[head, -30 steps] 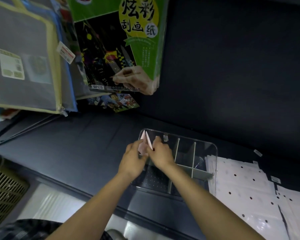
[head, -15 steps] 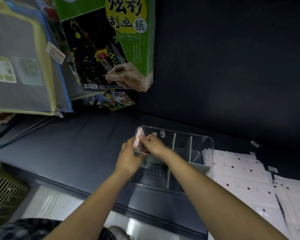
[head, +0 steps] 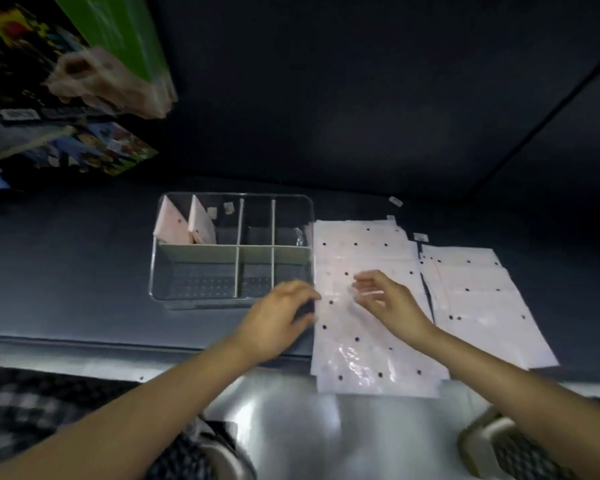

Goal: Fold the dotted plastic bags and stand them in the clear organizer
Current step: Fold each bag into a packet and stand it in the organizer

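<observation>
Both grips (head: 329, 306) loose over bags (head: 357, 344)

Dim, bluish scene; glare on plastic bags (head: 368, 368) and shiny bench (head: 84, 271) edge; motion blur throughout, wide-angle bending at edges, corners soft.

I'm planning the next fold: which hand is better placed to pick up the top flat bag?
Probably the right hand: it hovers directly over the flat dotted bags, fingers open. The left hand sits only at the stack's left edge, beside the clear organizer.
</observation>
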Tool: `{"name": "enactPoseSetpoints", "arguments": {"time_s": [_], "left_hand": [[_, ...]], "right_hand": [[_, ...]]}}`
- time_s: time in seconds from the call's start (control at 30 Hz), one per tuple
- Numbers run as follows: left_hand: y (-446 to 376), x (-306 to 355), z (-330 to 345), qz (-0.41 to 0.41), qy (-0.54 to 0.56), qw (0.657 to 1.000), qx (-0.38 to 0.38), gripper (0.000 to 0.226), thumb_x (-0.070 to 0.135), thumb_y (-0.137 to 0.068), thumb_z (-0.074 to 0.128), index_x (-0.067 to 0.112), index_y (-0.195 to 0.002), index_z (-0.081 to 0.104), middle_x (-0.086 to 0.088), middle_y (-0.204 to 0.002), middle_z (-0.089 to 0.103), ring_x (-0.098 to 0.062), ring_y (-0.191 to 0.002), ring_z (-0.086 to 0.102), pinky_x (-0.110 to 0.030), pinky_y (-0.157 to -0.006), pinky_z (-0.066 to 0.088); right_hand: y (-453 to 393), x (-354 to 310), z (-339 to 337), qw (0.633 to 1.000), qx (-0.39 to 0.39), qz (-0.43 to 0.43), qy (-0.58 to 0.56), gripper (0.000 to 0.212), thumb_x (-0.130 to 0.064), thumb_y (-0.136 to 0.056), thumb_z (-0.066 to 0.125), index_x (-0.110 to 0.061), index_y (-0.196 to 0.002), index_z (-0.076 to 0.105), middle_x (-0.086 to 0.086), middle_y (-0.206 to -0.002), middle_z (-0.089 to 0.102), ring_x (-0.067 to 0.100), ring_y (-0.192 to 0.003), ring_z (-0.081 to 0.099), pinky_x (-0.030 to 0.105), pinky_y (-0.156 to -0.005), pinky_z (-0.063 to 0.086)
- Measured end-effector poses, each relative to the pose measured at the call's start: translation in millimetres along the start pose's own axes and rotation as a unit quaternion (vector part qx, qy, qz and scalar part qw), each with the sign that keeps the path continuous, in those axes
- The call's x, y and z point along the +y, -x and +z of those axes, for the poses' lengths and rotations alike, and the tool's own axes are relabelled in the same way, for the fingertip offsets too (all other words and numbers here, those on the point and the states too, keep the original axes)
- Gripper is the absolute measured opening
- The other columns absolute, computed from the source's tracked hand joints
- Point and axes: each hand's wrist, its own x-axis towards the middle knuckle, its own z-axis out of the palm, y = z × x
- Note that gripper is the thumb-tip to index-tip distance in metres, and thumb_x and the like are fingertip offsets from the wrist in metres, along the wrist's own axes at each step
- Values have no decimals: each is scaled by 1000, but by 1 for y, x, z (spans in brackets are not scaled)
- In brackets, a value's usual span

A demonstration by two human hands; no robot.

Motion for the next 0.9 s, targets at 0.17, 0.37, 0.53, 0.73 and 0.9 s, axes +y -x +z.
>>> {"name": "enactPoseSetpoints", "arguments": {"time_s": [0.17,0.37,0.53,0.73,0.9], "left_hand": [[14,4,78,-24,-100,976,-194,87,45,-86,61,22,-151,9,8,-159,-4,-10,-145,-2,-26,-117,7],[19,1,104,-5,-68,994,-81,59,35,-85,66,24,-138,44,13,-155,13,-7,-145,7,-17,-115,-3],[11,2,95,-13,-48,997,-56,12,27,-89,62,17,-90,69,10,-140,49,-7,-136,35,-20,-108,27],[10,16,73,-26,30,998,-47,11,33,-89,60,27,-98,64,24,-107,63,-6,-103,60,-23,-88,44],[-9,48,45,-95,227,961,130,22,46,-87,52,34,-104,58,15,-103,64,-6,-98,60,-23,-84,48]], "right_hand": [[67,92,-29,961,-145,-5,235,88,-47,-78,70,-24,-147,22,-16,-150,16,4,-140,13,14,-113,9],[88,125,-27,973,-72,-67,209,60,-35,-78,73,-12,-129,50,-11,-144,40,1,-141,15,20,-115,18],[84,119,-33,992,-39,-29,120,18,-23,-85,68,-8,-94,69,-5,-128,59,10,-132,43,18,-106,34],[75,80,-61,986,-165,1,28,14,-28,-90,62,-16,-86,67,3,-82,67,15,-75,59,28,-74,47],[23,52,-92,985,-166,19,-36,14,-23,-88,64,-15,-77,64,0,-69,55,6,-64,45,17,-64,36]]}}
